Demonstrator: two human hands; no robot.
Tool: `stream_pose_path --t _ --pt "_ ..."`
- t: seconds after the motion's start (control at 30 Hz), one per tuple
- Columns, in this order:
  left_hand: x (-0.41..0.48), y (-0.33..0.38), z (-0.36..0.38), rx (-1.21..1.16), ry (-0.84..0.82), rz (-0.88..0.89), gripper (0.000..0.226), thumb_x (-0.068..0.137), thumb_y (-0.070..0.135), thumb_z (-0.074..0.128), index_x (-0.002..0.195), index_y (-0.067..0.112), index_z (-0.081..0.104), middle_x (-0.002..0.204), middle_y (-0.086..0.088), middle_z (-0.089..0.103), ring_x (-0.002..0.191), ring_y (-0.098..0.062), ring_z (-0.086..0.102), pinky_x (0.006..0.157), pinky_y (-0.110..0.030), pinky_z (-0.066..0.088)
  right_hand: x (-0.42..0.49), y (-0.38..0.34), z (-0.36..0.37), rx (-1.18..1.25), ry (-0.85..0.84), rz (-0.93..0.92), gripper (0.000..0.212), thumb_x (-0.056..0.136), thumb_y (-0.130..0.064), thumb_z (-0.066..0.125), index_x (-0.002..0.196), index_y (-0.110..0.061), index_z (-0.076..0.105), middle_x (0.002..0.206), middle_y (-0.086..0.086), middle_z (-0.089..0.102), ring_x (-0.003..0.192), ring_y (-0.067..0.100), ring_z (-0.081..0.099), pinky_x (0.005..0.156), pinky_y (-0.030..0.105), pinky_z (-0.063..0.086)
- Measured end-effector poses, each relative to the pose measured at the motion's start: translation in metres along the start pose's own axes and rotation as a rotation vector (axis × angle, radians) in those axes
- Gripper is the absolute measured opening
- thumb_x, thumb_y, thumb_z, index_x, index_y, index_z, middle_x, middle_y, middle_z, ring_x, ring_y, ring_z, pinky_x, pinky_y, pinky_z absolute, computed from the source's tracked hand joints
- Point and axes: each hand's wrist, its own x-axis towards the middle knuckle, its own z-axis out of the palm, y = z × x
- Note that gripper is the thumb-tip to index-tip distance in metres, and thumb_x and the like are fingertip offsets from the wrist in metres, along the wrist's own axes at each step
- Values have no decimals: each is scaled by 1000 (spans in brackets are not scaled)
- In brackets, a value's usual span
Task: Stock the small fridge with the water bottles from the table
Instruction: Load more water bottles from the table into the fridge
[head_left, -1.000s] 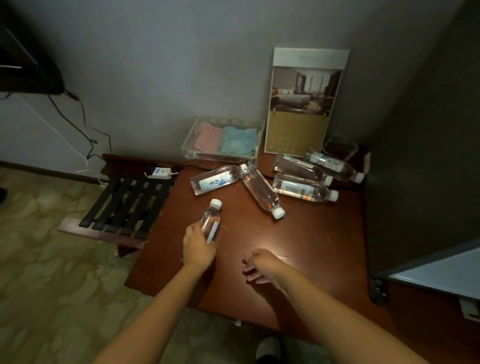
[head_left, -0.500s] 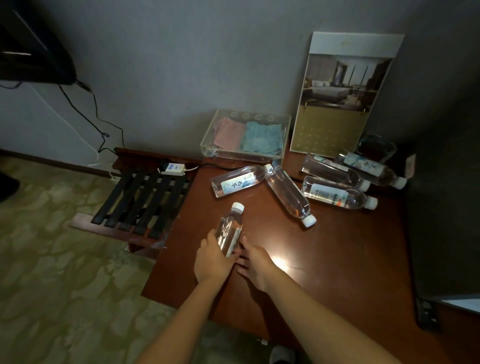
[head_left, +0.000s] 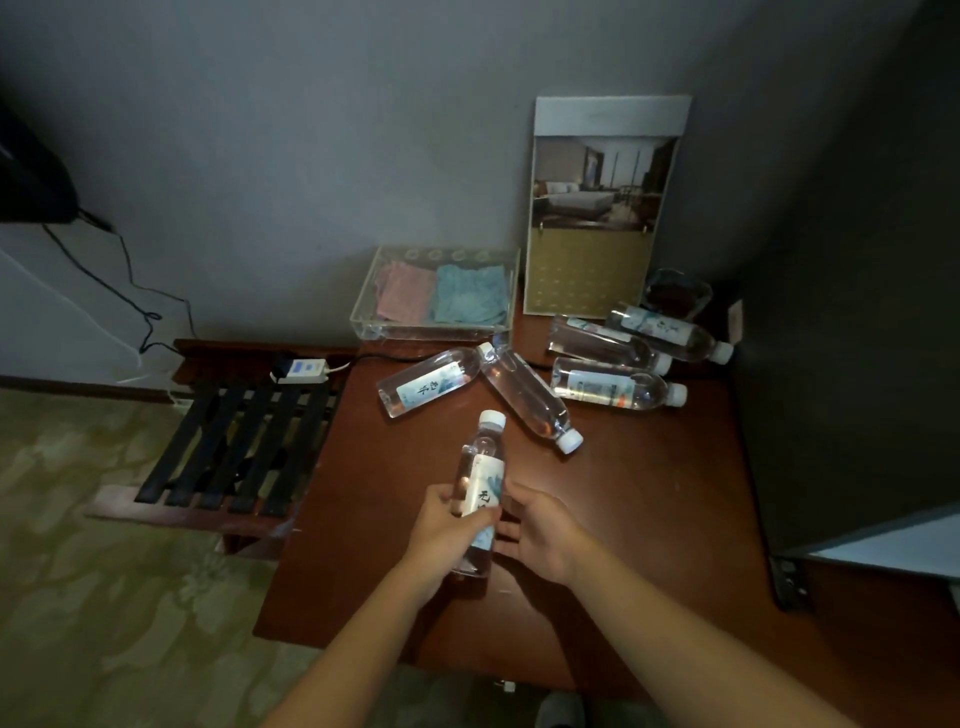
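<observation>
In hand: our left hand (head_left: 448, 525) grips one water bottle (head_left: 480, 488), centre frame; our right hand (head_left: 540, 530) curls loosely beside it
On bench (head_left: 649, 519): five bottles (head_left: 524, 397) lying, upper right
Stocked: none we can see; fridge interior not shown

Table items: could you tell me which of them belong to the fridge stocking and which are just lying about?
Job: held bottle in left hand, right hand touching; five lying bottles.
Bystanders: clear tray of cloths, picture board, power adapter.
</observation>
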Motion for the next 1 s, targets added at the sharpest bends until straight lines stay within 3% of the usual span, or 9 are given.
stream_pose_path --t 0.1,0.23,0.4,0.5,0.6,0.7,0.8,0.93,1.0 --pt "-15 25 28 -53 -196 -2 39 78 26 71 108 18 46 97 -4 65 77 -18 68 60 -31 57 -22 -13 -29 100 -29 -36 48 91 -51 44 115 -14 63 107 10 71 89 28 69 71 39 55" --pt "-33 48 72 -33 -369 61 38 82 28 67 111 17 46 100 -7 65 81 -27 69 68 -42 59 -55 -28 -69 168 -9 -108 52 86 -55 47 116 -16 63 101 9 73 83 30 72 65 41 57" --pt "-53 58 126 51 -469 146 43 81 31 68 118 25 49 108 5 65 88 -9 66 56 -19 52 -97 -39 -116 140 46 -199 54 75 -55 55 116 -21 64 118 13 66 106 35 64 88 56 51" --pt "-66 57 151 75 -505 148 53 75 29 75 120 21 48 112 0 65 96 -15 66 72 -29 58 -123 -39 -140 68 49 -220 54 73 -56 58 116 -24 64 119 12 66 109 34 63 92 56 48" --pt "-85 56 171 116 -566 154 60 71 22 79 121 23 46 117 -3 64 104 -20 64 92 -42 53 -147 -34 -161 12 -3 -262 55 75 -51 63 124 -28 56 122 9 65 111 31 62 87 49 52" --pt "-108 53 194 150 -614 204 62 73 8 77 125 18 45 119 -10 63 107 -23 63 91 -38 54 -174 -27 -185 -55 -54 -296 53 74 -42 69 124 -31 55 123 7 65 113 30 61 86 50 51" --pt "-130 47 221 197 -667 256 64 74 -2 73 128 10 43 122 -18 61 111 -28 61 93 -40 52 -201 -17 -216 -98 -81 -333 47 80 -35 66 126 -28 54 125 9 63 116 30 59 98 54 44" --pt "-154 36 260 263 -717 257 54 73 3 76 120 8 50 113 -17 65 103 -27 66 85 -41 56 -243 -14 -258 -156 -70 -354 43 89 -22 58 130 -14 51 126 15 61 116 32 58 97 44 48" --pt "-161 27 282 257 -699 264 53 69 5 79 115 12 53 106 -11 69 96 -21 69 78 -35 57 -263 -17 -279 -203 -28 -357 41 87 -21 61 127 -16 53 124 12 63 115 29 60 97 44 48"
